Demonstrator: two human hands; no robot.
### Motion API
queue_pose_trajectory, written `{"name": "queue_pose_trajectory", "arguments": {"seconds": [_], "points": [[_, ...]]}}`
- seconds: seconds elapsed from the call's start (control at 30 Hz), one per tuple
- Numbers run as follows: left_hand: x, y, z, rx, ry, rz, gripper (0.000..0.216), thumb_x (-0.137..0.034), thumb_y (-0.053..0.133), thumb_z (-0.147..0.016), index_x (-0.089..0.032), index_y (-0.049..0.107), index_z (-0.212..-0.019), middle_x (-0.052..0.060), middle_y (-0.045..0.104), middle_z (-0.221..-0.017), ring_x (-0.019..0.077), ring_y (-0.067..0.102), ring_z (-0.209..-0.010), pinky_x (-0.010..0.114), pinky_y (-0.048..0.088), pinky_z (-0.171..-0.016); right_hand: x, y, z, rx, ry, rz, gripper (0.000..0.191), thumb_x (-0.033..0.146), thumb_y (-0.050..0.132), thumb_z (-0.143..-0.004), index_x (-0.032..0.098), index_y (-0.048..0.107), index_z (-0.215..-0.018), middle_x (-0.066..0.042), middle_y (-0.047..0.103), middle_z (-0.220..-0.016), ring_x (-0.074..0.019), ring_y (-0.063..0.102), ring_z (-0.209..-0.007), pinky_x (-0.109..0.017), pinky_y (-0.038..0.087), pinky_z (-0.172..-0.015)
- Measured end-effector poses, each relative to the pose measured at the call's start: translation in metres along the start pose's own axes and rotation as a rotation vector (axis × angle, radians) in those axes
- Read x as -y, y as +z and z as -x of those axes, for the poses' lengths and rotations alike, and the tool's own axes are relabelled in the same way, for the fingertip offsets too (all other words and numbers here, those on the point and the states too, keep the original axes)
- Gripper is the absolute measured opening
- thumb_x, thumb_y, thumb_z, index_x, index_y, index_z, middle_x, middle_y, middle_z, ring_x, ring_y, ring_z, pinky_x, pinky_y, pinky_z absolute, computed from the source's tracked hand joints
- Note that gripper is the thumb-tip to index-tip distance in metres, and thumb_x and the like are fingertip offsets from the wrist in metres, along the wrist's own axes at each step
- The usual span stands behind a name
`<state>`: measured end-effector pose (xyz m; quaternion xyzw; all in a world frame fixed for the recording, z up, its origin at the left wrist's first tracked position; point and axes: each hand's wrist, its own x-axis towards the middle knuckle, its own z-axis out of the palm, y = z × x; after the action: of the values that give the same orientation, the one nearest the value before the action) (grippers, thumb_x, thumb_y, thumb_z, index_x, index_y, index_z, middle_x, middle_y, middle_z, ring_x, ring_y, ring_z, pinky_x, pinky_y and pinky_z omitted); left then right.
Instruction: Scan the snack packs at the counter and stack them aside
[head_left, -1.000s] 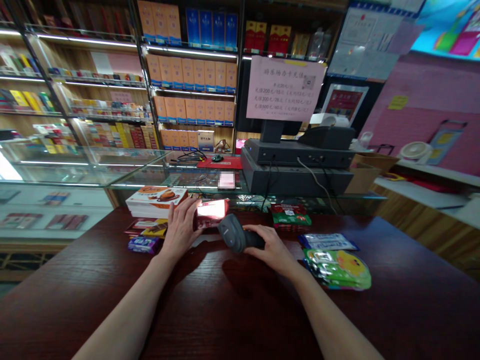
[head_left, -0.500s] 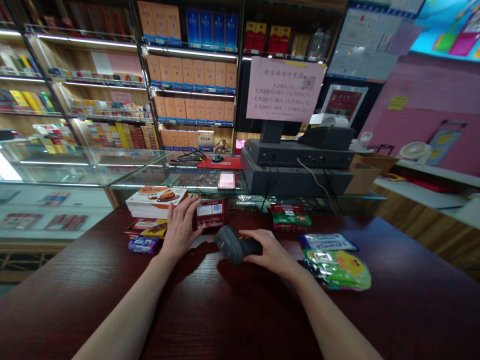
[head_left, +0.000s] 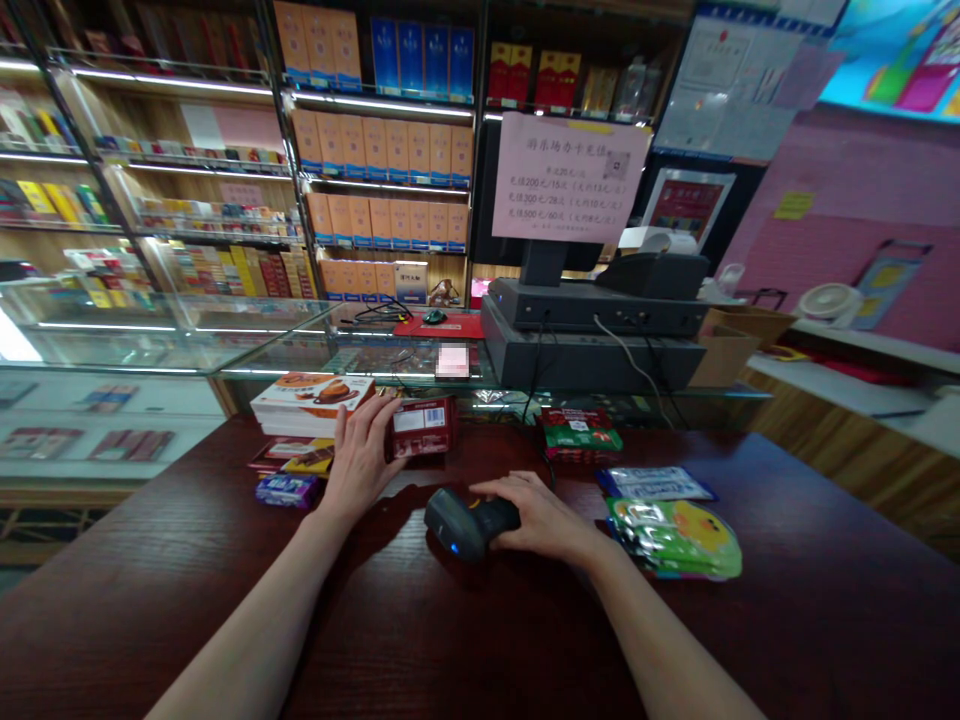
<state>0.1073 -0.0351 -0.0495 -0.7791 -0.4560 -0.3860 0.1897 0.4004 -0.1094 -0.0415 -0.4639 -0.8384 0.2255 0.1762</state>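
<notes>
Dark wood forms the tabletop (head_left: 397,645), with lit store shelves (head_left: 382,190) beyond. At its middle, a person's right hand (head_left: 546,515) is wrapped around the handle of a black barcode scanner (head_left: 454,525), whose head points left and shows a small blue light; whether it touches the tabletop is unclear. Farther off and slightly left, the left hand (head_left: 364,455) is clasped on the left end of a dark red package (head_left: 424,430), barcode label facing near. Left of that hand sit a white-and-orange box (head_left: 315,397), a yellow packet (head_left: 311,459) and a purple packet (head_left: 287,490). At right lie a red-and-green pack (head_left: 581,435), a blue-and-white packet (head_left: 658,484) and a green packet (head_left: 671,540).
</notes>
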Motion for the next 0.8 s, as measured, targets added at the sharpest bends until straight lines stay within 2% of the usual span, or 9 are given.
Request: {"name": "queue_pose_trajectory", "arguments": {"seconds": [0.2, 0.27, 0.33, 0.43, 0.53, 0.63, 0.7, 0.77, 0.8], "points": [[0.000, 0.000, 0.000, 0.001, 0.008, 0.000, 0.077, -0.033, 0.070, -0.084, -0.022, 0.032, -0.150, 0.015, 0.049, -0.147, 0.0316, 0.043, -0.139, 0.057, 0.013, -0.124, 0.002, -0.001, 0.000, 0.026, -0.031, 0.010, 0.068, 0.034, 0.083, -0.069, 0.029, 0.062, -0.133, -0.004, 0.068, -0.127, -0.0266, 0.056, -0.120, -0.042, 0.032, -0.109], [0.000, 0.000, 0.000, -0.002, 0.017, 0.002, 0.077, -0.034, 0.070, -0.085, -0.022, 0.032, -0.150, 0.015, 0.048, -0.147, 0.0315, 0.043, -0.139, 0.057, 0.013, -0.124, 0.002, -0.003, 0.000, 0.051, -0.030, -0.008, 0.068, 0.037, 0.084, -0.069, 0.030, 0.062, -0.133, -0.003, 0.068, -0.128, -0.0268, 0.056, -0.122, -0.046, 0.026, -0.115], [-0.001, 0.001, 0.001, -0.005, 0.024, 0.005, 0.077, -0.034, 0.069, -0.085, -0.022, 0.031, -0.151, 0.015, 0.048, -0.147, 0.0312, 0.043, -0.140, 0.057, 0.013, -0.124, 0.001, -0.006, 0.002, 0.093, -0.005, -0.047, 0.071, 0.042, 0.084, -0.069, 0.031, 0.060, -0.135, -0.004, 0.065, -0.133, -0.0278, 0.054, -0.127, -0.052, 0.016, -0.120], [-0.001, 0.001, 0.001, 0.002, 0.031, 0.012, 0.077, -0.034, 0.069, -0.085, -0.022, 0.031, -0.151, 0.015, 0.048, -0.147, 0.0308, 0.043, -0.140, 0.057, 0.013, -0.124, -0.001, -0.011, 0.004, 0.132, 0.049, -0.124, 0.076, 0.052, 0.082, -0.069, 0.031, 0.058, -0.138, -0.007, 0.057, -0.145, -0.0305, 0.046, -0.138, -0.059, 0.001, -0.122], [-0.002, 0.002, 0.001, 0.015, 0.054, 0.020, 0.078, -0.032, 0.070, -0.085, -0.021, 0.030, -0.151, 0.016, 0.048, -0.147, 0.0306, 0.042, -0.140, 0.057, 0.012, -0.124, -0.003, -0.013, 0.004, 0.081, 0.076, -0.201, 0.066, 0.057, 0.074, -0.077, 0.031, 0.060, -0.135, -0.006, 0.056, -0.146, -0.0306, 0.043, -0.142, -0.059, -0.003, -0.122], [-0.004, 0.001, 0.001, 0.028, 0.086, 0.032, 0.078, -0.030, 0.069, -0.085, -0.021, 0.029, -0.151, 0.017, 0.048, -0.147, 0.0304, 0.043, -0.140, 0.057, 0.014, -0.124, -0.006, -0.010, 0.000, -0.082, 0.094, -0.249, 0.046, 0.052, 0.065, -0.087, 0.029, 0.066, -0.127, -0.004, 0.066, -0.135, -0.0277, 0.055, -0.131, -0.057, 0.003, -0.123], [-0.007, 0.001, 0.001, 0.039, 0.108, 0.040, 0.078, -0.030, 0.069, -0.085, -0.022, 0.029, -0.151, 0.017, 0.048, -0.147, 0.0305, 0.043, -0.140, 0.057, 0.016, -0.123, -0.008, -0.005, -0.004, -0.213, 0.100, -0.271, 0.038, 0.046, 0.063, -0.089, 0.026, 0.068, -0.121, -0.005, 0.071, -0.126, -0.0259, 0.063, -0.120, -0.055, 0.017, -0.122], [-0.010, 0.001, 0.000, 0.053, 0.129, 0.045, 0.079, -0.030, 0.069, -0.084, -0.022, 0.028, -0.152, 0.016, 0.049, -0.146, 0.0306, 0.044, -0.139, 0.058, 0.017, -0.123, -0.011, 0.000, -0.009, -0.317, 0.113, -0.313, 0.038, 0.042, 0.062, -0.090, 0.024, 0.067, -0.122, -0.007, 0.073, -0.119, -0.0249, 0.066, -0.112, -0.049, 0.038, -0.112], [-0.012, 0.000, 0.000, 0.059, 0.138, 0.046, 0.079, -0.029, 0.069, -0.084, -0.022, 0.028, -0.152, 0.016, 0.049, -0.146, 0.0305, 0.044, -0.139, 0.058, 0.016, -0.123, -0.012, 0.002, -0.011, -0.357, 0.120, -0.334, 0.038, 0.040, 0.061, -0.090, 0.024, 0.066, -0.123, -0.007, 0.073, -0.117, -0.0243, 0.067, -0.110, -0.046, 0.044, -0.107]]}}
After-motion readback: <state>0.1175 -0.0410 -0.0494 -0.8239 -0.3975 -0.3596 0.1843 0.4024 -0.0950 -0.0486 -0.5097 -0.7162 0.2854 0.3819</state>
